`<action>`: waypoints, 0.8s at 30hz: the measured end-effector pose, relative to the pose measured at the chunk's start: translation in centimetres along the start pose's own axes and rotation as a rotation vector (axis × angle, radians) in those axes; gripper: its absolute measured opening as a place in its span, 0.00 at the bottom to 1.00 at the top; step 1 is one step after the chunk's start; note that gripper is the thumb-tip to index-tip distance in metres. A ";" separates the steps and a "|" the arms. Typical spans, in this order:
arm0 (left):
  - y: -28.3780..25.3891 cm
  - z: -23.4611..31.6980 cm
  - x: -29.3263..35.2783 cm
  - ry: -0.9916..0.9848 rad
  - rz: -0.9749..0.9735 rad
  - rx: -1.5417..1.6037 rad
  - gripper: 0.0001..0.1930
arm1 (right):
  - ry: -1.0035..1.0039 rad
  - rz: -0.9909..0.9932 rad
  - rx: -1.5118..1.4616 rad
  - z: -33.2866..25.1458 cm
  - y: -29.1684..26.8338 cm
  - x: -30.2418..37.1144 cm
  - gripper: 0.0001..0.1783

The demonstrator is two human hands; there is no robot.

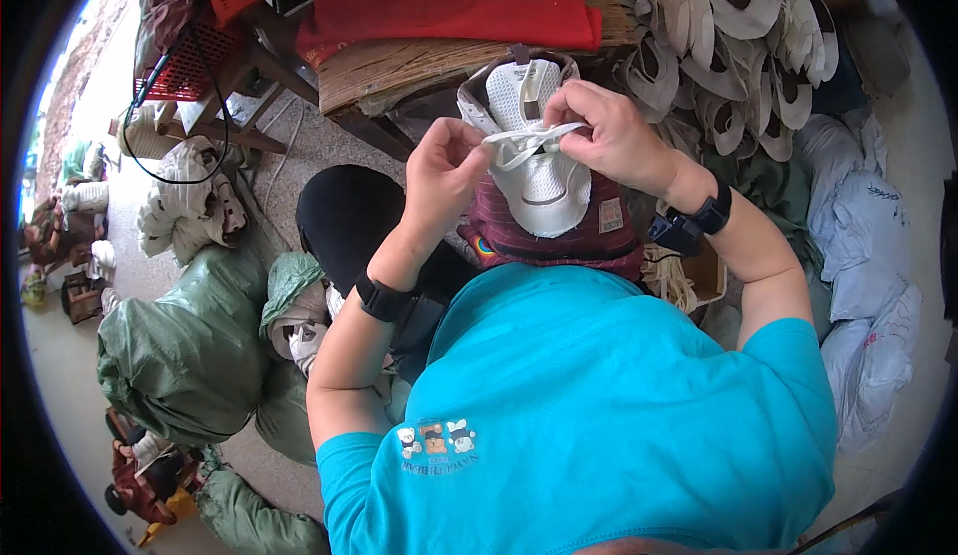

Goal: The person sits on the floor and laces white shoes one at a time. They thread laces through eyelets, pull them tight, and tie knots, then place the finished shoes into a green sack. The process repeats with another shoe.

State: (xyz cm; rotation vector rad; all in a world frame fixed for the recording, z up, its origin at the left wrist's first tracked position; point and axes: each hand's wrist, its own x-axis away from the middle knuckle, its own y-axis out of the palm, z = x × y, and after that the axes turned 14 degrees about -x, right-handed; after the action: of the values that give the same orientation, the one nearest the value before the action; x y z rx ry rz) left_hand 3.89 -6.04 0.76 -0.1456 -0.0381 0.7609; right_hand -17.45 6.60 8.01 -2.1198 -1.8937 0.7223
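A white shoe upper (544, 196) with mesh panels rests over a dark red striped cloth (509, 233) at my lap, its toe toward me. Across its throat runs a white shoelace (520, 145), looped and crossed. My left hand (445, 164) pinches the lace at the left side, thumb against fingers. On the other side my right hand (611, 136) grips the lace between thumb and fingertips. Both hands are just above the upper, and the lace is stretched between them. The tongue (507, 91) stands up at the far end.
A wooden table (374, 81) with a red cloth (449, 1) stands ahead. Many pale shoe uppers (743, 56) hang in a bunch at the far right. Green sacks (180, 345) lie at left, pale sacks (863, 246) at right. Another person (150, 475) is at lower left.
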 end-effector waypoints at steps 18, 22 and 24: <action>-4.8 -0.4 -0.8 -0.292 0.059 0.386 0.08 | 0.468 0.491 -0.834 2.8 -9.7 1.0 0.09; -8.0 -1.9 -1.2 -0.169 0.208 0.436 0.12 | 0.466 0.597 -0.957 3.0 -15.5 2.5 0.15; -10.9 -2.3 -1.7 -0.200 0.323 0.510 0.14 | 0.434 0.641 -0.983 2.5 -18.6 3.8 0.19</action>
State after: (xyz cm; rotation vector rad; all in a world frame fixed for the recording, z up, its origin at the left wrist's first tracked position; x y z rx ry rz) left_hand 10.32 -15.34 0.10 0.4195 -0.0095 1.0819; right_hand -34.70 12.79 13.67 -3.1319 -1.4224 -0.7595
